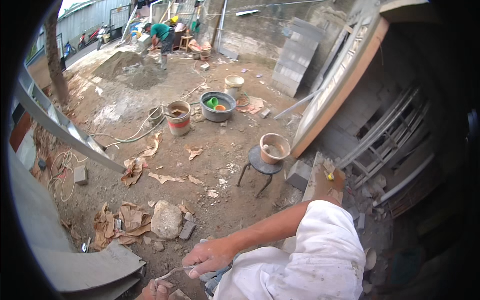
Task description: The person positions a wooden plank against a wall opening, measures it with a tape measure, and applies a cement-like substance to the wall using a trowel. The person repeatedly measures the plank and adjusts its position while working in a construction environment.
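Low in the view, my right hand (212,256) reaches in from the white-sleeved arm, its fingers curled down. My left hand (154,291) is at the bottom edge, only partly in view, thumb and fingers closed. Between the two runs a thin, bent, greyish rod or strip (172,272); its exact kind is unclear. Both hands grip it, one toward each end. Just beyond them on the dirt lie a large pale rock (166,220) and a small grey block piece (187,230). Crumpled brown paper (134,216) lies to the left of the rock.
A bucket (274,149) stands on a black stool (265,162). Farther off are a round tub (218,114) with scoops, another bucket (178,120), a sand pile (120,67) and a bending person (162,32). A metal ladder (67,130) slants at left; grey blocks (297,57) lean at right.
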Tool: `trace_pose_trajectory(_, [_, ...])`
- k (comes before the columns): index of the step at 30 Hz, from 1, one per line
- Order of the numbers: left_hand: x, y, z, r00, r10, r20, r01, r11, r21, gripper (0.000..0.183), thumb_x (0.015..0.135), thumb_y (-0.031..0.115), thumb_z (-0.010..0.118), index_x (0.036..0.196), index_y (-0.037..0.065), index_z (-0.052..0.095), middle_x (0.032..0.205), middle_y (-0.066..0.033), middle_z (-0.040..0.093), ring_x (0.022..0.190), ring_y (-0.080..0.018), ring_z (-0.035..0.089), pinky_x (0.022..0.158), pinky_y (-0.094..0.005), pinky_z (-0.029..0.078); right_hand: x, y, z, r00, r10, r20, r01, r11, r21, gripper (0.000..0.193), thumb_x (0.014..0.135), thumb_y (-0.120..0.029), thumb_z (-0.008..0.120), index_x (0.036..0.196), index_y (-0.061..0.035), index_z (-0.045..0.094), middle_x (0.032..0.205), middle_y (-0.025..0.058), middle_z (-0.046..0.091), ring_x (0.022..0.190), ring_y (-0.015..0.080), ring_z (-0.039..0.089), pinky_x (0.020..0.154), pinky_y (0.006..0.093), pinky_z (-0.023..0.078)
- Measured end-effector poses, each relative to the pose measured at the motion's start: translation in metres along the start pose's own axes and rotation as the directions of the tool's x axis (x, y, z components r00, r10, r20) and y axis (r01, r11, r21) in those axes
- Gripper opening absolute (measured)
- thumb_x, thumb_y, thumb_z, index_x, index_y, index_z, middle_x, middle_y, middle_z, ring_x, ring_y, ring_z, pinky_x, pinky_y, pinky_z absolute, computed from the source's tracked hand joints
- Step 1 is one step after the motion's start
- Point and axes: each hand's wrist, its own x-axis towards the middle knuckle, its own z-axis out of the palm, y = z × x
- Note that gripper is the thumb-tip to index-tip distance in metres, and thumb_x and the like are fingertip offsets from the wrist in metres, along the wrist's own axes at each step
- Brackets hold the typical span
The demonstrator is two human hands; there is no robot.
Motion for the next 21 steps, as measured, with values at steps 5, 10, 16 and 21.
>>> trace_pose_trajectory(5, [0.089, 0.101, 0.049, 0.867, 0.020, 0.499, -0.034, 0.999, 0.020, 0.033, 0.103, 0.033, 0.055, 0.110, 0.002, 0.063, 0.090, -0.0076, 0.063, 0.080, -0.0206, 0.060, 0.073, -0.0364, 0.050, -0.206, -0.025, -0.012, 0.870, -0.049, -0.491, 0.138, 0.980, 0.146, 0.032, 0.105, -0.034, 0.055, 0.106, -0.0030, 0.065, 0.081, 0.0114, 0.063, 0.075, 0.0230, 0.061, 0.070, 0.0389, 0.047])
trace_pose_trajectory(10, [0.203, 0.230, 0.209, 0.621, 0.299, 0.725, -0.351, 0.933, -0.085, 0.044, 0.101, 0.044, 0.061, 0.080, 0.007, 0.055, 0.065, 0.0015, 0.049, 0.058, -0.0090, 0.043, 0.053, -0.0280, 0.034, -0.369, -0.022, -0.028, 0.534, 0.115, -0.838, 0.035, 0.987, 0.157, 0.037, 0.107, -0.038, 0.053, 0.112, -0.0033, 0.066, 0.083, 0.0091, 0.065, 0.076, 0.0194, 0.061, 0.071, 0.0353, 0.048])
trace_pose_trajectory(16, [0.291, 0.359, 0.432, 0.330, 0.490, 0.807, -0.599, 0.769, -0.222, 0.041, 0.101, 0.036, 0.063, 0.073, 0.009, 0.051, 0.067, 0.0025, 0.050, 0.059, -0.0075, 0.041, 0.053, -0.0287, 0.033, -0.524, -0.060, -0.055, 0.053, 0.271, -0.961, -0.133, 0.956, 0.263, 0.033, 0.108, -0.031, 0.053, 0.113, -0.0030, 0.069, 0.076, 0.0000, 0.061, 0.069, 0.0077, 0.053, 0.065, 0.0270, 0.045])
trace_pose_trajectory(21, [0.305, 0.435, 0.560, 0.355, 0.527, 0.773, -0.472, 0.814, -0.338, 0.037, 0.103, 0.034, 0.062, 0.076, 0.009, 0.054, 0.068, 0.0033, 0.051, 0.060, -0.0059, 0.042, 0.053, -0.0261, 0.033, -0.600, -0.057, -0.086, -0.316, 0.192, -0.929, 0.027, 0.981, 0.194, 0.030, 0.108, -0.027, 0.056, 0.109, 0.0001, 0.069, 0.072, -0.0073, 0.052, 0.065, 0.0024, 0.041, 0.059, 0.0216, 0.037])
